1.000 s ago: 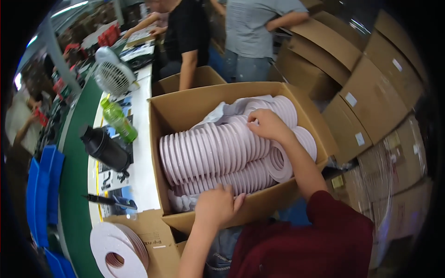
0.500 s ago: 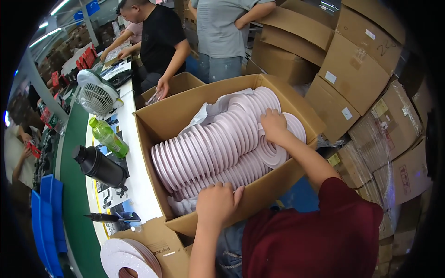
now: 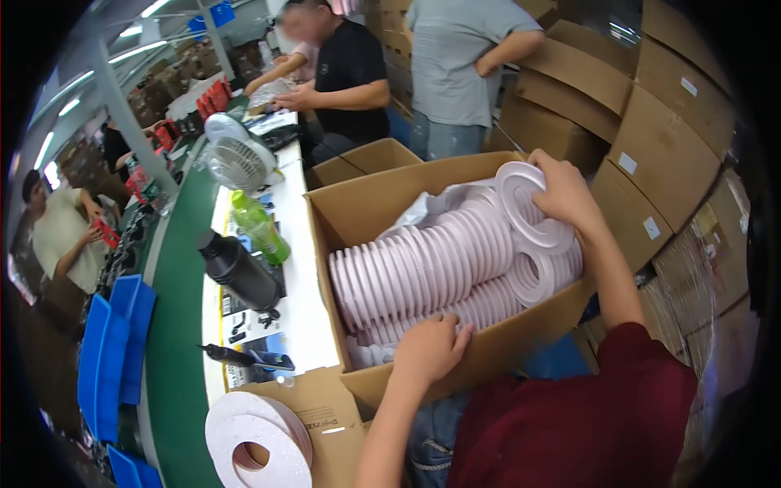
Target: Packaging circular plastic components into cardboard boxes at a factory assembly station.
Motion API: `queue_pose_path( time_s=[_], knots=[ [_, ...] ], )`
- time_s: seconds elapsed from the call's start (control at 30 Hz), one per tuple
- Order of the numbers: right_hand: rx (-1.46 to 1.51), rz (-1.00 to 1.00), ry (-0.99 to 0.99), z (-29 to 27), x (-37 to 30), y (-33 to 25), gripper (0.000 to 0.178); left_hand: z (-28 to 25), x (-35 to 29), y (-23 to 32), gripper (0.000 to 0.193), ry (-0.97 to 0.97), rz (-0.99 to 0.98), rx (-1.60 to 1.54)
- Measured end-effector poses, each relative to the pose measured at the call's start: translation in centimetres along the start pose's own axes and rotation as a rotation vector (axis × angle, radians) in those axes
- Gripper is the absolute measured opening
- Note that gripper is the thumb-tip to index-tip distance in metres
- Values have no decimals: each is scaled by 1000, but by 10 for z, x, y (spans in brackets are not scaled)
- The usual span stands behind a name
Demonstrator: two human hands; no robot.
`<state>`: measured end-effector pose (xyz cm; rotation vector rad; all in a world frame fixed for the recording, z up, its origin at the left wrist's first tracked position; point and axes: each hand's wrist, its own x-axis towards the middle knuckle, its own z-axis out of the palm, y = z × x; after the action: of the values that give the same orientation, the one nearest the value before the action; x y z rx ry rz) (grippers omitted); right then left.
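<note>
A large open cardboard box [image 3: 455, 171] in front of me holds rows of pale pink, ring-shaped discs [image 3: 423, 264] standing on edge. At its right end, my right hand [image 3: 565, 191] is closed on a pale pink ring [image 3: 508, 199], lifted and tilted above the others. Another ring [image 3: 529, 281] faces me just below it. My left hand [image 3: 429, 348] is curled over the near rim of the box; part of its fingers is hidden. White wrapping [image 3: 431, 205] shows behind the rows.
A stack of pale discs [image 3: 260, 443] lies on a cardboard flap [image 3: 333, 407]. On the white table stand a black bottle [image 3: 240, 272], a green bottle [image 3: 260, 228] and a fan [image 3: 236, 154]. Blue bins [image 3: 106, 358] line the green belt [image 3: 181, 325]. Cartons [image 3: 659, 154] rise at right; co-workers stand beyond.
My right hand has raised a ring from the box's right end. My left hand stays on the near rim. The co-worker in black has moved a hand from the smaller box to the table.
</note>
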<state>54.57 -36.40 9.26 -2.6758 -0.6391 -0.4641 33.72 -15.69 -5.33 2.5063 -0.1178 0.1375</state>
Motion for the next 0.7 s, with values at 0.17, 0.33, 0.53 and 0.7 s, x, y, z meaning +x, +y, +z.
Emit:
queue_pose_path(
  time_s=[0.17,0.33,0.53,0.7],
  knots=[
    [594,-281,177,46,-21,-64,38,-7,1,-15,49,305,67,-357],
    [1281,-114,-394,147,-40,-88,35,-5,1,-18,69,595,-4,-172],
    [1323,-90,-747,157,-53,-100,34,-3,-1,-13,54,486,-100,-108],
    [1460,-44,-866,160,-45,-91,34,-1,3,-19,55,494,-157,-181]
  ],
)
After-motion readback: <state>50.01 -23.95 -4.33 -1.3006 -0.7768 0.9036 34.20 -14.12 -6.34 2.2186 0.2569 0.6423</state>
